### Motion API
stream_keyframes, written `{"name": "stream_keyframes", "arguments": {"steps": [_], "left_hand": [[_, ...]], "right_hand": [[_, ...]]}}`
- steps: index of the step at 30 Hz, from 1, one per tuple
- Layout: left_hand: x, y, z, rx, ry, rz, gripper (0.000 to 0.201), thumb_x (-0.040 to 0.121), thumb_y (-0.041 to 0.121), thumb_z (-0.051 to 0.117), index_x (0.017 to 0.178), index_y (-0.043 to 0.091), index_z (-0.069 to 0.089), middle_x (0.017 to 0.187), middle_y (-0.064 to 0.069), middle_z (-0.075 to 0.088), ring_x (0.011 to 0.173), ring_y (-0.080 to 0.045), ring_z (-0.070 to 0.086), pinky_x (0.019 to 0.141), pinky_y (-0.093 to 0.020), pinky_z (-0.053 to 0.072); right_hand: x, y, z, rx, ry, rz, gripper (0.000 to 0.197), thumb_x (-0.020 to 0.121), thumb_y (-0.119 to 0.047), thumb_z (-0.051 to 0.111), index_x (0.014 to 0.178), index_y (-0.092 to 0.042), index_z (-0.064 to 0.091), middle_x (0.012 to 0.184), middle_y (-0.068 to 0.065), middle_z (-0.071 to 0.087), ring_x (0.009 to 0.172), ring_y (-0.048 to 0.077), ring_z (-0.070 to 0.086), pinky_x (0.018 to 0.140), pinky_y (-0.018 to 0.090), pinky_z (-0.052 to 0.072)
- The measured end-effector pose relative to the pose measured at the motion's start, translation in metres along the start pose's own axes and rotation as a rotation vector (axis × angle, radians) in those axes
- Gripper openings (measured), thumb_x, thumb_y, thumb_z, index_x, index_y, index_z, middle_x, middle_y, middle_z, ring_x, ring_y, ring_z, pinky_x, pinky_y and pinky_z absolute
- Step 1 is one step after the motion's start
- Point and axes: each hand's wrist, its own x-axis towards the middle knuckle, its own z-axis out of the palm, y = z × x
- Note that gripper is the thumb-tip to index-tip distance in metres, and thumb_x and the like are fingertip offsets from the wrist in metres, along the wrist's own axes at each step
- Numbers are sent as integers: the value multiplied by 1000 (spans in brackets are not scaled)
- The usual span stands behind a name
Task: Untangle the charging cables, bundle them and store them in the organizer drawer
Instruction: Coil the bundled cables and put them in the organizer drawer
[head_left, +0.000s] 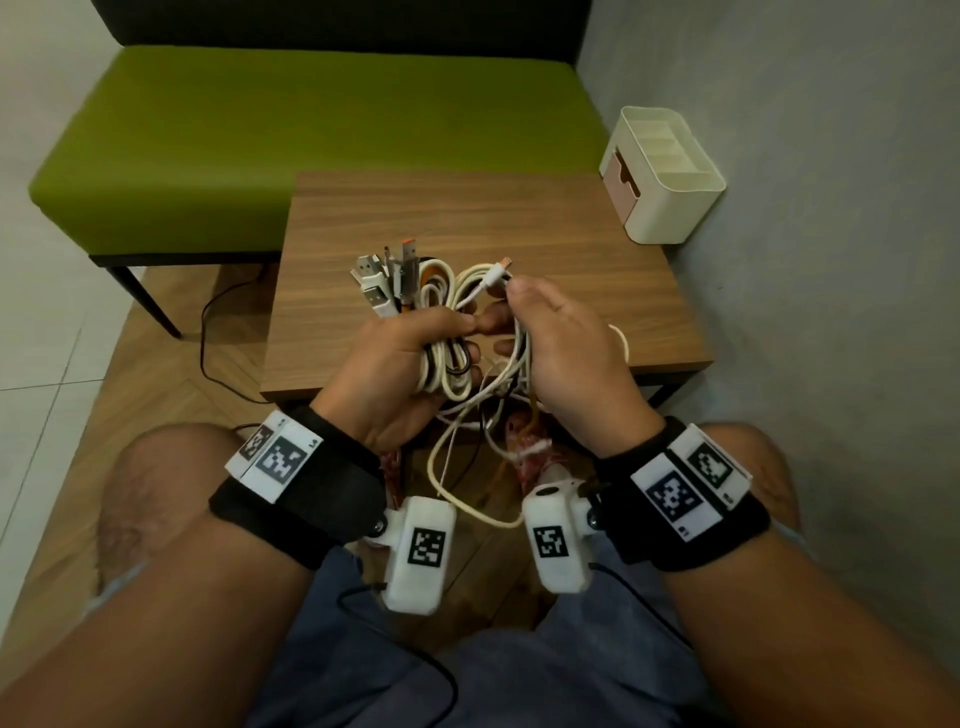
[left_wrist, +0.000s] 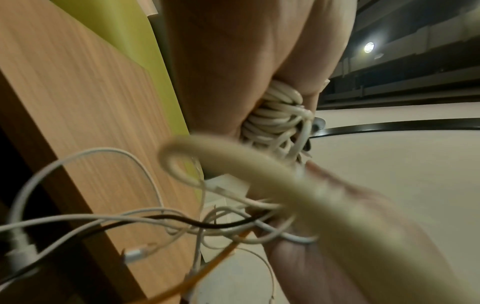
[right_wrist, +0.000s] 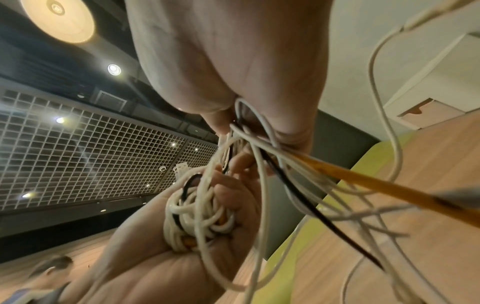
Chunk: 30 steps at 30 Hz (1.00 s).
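Observation:
A tangle of white, black and orange charging cables (head_left: 447, 332) hangs between my two hands above the near edge of the wooden table (head_left: 597, 270). My left hand (head_left: 400, 364) grips a coiled bunch (left_wrist: 275, 117) (right_wrist: 197, 216), and several USB plugs (head_left: 387, 280) stick up beyond its fingers. My right hand (head_left: 556, 343) is curled round several loose strands (right_wrist: 249, 135) and pinches a white cable near its plug (head_left: 498, 273). Loose ends droop toward my knees (head_left: 467, 467). The cream organizer (head_left: 662, 174), its pinkish drawer (head_left: 618, 179) closed, stands at the table's far right corner.
A green bench (head_left: 311, 140) stands behind the table. A grey wall (head_left: 831, 260) runs along the right, close to the organizer. A black cord (head_left: 208, 332) trails on the floor at left. My bare knees and blue shorts fill the foreground.

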Motion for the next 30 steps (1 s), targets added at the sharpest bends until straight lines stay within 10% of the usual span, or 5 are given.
{"name": "stream_keyframes", "arguments": {"steps": [6,10,16,25,30], "left_hand": [[-3,-4,-1,23,22,9,26,89,0,53,112,2,65,89,-16,54,59,-12,58,52,-24,50],[-3,-4,0,23,-28,-14,25,88,0,51,109,8,62,70,-6,58,58,-12,58,53,-25,52],[-5,-3,-3,60,-89,-49,34,79,4,60,113,3,58,87,-15,58,68,-20,61,67,-31,53],[-6,0,-5,211,-101,1,46,77,-1,60,123,-8,56,116,-37,57,103,-50,58,94,-63,47],[-4,1,-7,255,-138,5,43,79,2,63,121,-5,58,116,-33,61,106,-48,61,96,-58,49]], "right_hand": [[2,1,6,26,47,-51,28,95,-46,47,77,-49,69,137,-15,54,127,6,50,112,42,38],[1,0,9,92,-12,-46,23,95,-43,50,101,-37,71,140,-11,57,133,4,47,116,38,32],[-1,-5,6,102,-43,28,31,101,-36,49,128,-27,60,144,-12,52,128,-2,45,117,32,30],[3,-6,12,26,-3,79,44,99,-46,48,134,-22,59,140,-7,57,133,7,48,115,36,35],[-2,-14,10,-48,8,73,38,103,-37,45,135,-22,59,144,-9,52,135,6,45,115,27,32]]}}
